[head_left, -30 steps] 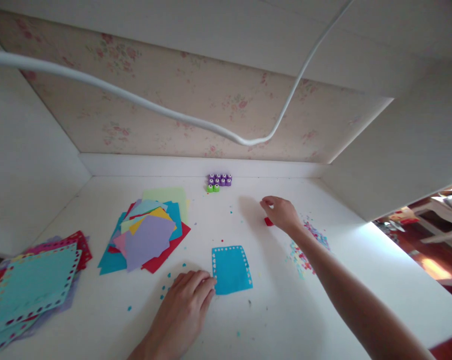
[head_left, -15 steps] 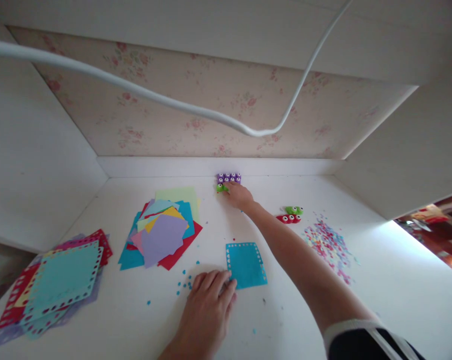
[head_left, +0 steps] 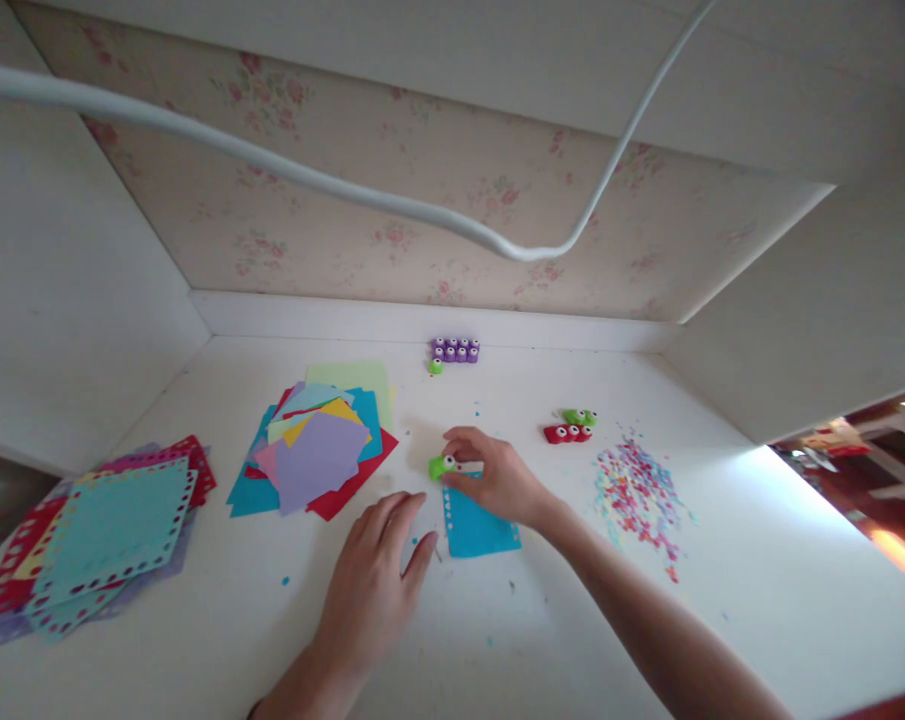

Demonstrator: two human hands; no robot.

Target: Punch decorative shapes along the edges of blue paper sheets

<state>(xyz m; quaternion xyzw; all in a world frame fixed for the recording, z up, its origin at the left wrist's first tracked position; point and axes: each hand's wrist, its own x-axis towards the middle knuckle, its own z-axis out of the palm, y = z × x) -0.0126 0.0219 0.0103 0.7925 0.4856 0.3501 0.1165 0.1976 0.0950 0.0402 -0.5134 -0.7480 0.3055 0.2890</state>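
Observation:
Between the thumb and fingers of my right hand (head_left: 489, 470) is a small green craft punch (head_left: 442, 467) with a white knob on top. It is over the upper left corner of a square blue sheet of paper (head_left: 486, 525), which has small holes punched along its edges. My right hand hides part of the sheet's top edge. My left hand (head_left: 381, 560) is left of the sheet, fingers apart, holding nothing. Several purple punches (head_left: 456, 352) stand in two rows by the wall, with one green punch (head_left: 435, 367) in front of them.
A stack of coloured paper (head_left: 321, 460) lies left of centre, and a pile of punched sheets (head_left: 114, 520) is at far left. To the right are red punches (head_left: 568, 433), green punches (head_left: 579, 416) and a heap of confetti (head_left: 639, 495). A white cable (head_left: 392, 205) hangs across the front.
My right hand has come back from the purple punches to the blue sheet, bringing a green punch. My left hand has moved left, away from the sheet's edge.

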